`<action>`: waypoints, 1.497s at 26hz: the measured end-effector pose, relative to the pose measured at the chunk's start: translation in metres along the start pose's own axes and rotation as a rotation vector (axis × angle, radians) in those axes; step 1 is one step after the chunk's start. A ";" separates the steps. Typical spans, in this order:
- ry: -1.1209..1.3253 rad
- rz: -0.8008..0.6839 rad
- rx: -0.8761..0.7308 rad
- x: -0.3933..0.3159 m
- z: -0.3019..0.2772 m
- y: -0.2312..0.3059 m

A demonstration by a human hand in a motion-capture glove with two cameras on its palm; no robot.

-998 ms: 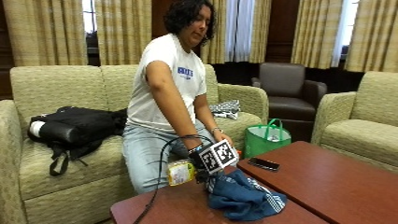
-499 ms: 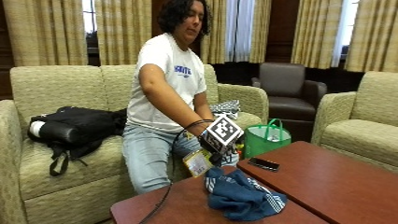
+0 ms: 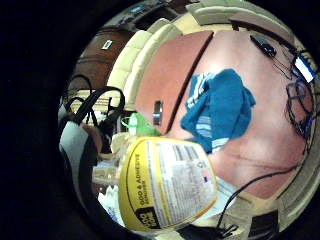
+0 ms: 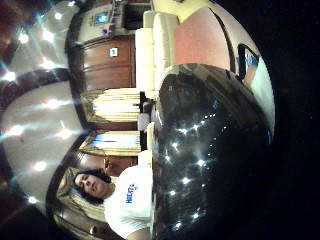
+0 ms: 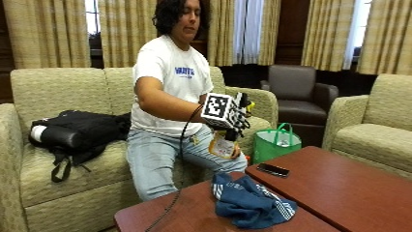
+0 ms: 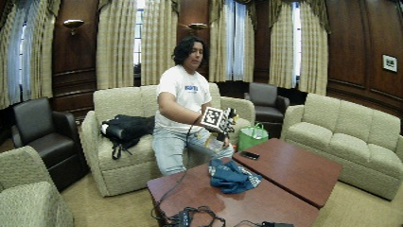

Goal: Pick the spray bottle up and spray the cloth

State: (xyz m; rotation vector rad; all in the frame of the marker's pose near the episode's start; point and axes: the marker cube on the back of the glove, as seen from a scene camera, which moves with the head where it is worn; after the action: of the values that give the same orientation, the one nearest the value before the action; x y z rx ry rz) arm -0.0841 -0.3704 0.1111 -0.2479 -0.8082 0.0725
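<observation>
The blue cloth (image 5: 252,204) lies soft and crumpled on the counter (image 5: 334,188). Above it, the spray bottle (image 5: 225,144) is gripped near its top by the gloved hand (image 5: 235,116). It looks light, hard, maybe slippery.

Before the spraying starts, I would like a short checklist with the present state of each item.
1. Spray bottle held by the gloved right hand: ok, lifted above the table.
2. Blue cloth lying on the table: ok, crumpled near the edge.
3. Nozzle pointing at the cloth: cannot tell, the nozzle is hidden behind the hand.
4. Bottle over the cloth: not ok, it hangs to the sofa side of the cloth.
5. Phone away from the spray: cannot tell, it lies on the table close to the cloth.
</observation>
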 end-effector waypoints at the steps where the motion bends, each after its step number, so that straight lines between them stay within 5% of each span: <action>1: -0.021 -0.018 0.016 -0.003 -0.002 0.001; 21: -0.303 -0.222 0.287 -0.016 0.014 0.026; 39: -0.326 -0.149 0.319 0.018 0.149 0.005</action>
State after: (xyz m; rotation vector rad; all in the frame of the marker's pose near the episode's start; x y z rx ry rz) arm -0.1790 -0.3341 0.2213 0.1302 -1.1221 0.1018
